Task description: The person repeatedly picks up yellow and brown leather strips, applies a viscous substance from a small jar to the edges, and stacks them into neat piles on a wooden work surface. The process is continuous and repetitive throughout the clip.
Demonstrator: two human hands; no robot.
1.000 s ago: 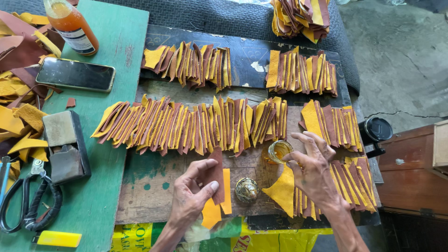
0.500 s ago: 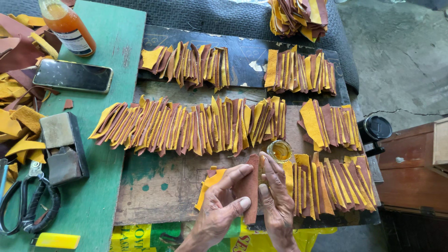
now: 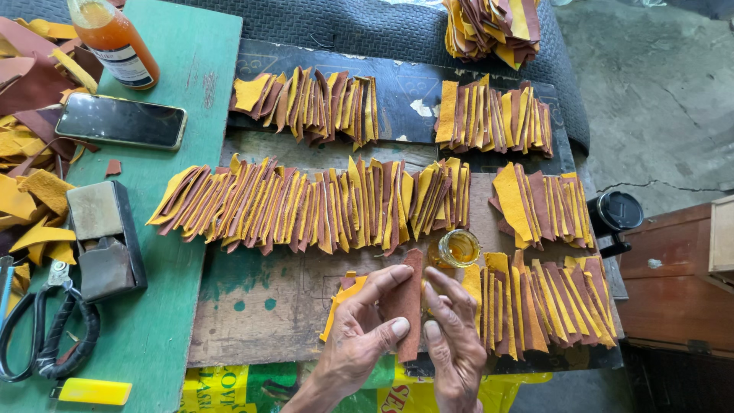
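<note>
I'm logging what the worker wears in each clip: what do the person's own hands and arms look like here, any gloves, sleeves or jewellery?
Both hands are bare: no gloves, rings or watch show on the left hand or the right hand. The fingernails are short and pale. Only the wrists and a little forearm show at the bottom edge, with no sleeve or cuff in view there.

Bright, even daylight, soft shadows, sharp focus throughout, slight wide-angle bending at the edges.

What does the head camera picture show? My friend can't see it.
Two hands, left hand and right hand, hold a brown leather strip over a wooden board. Rows of brown and yellow strips cover it, beside a small glue jar.
</note>
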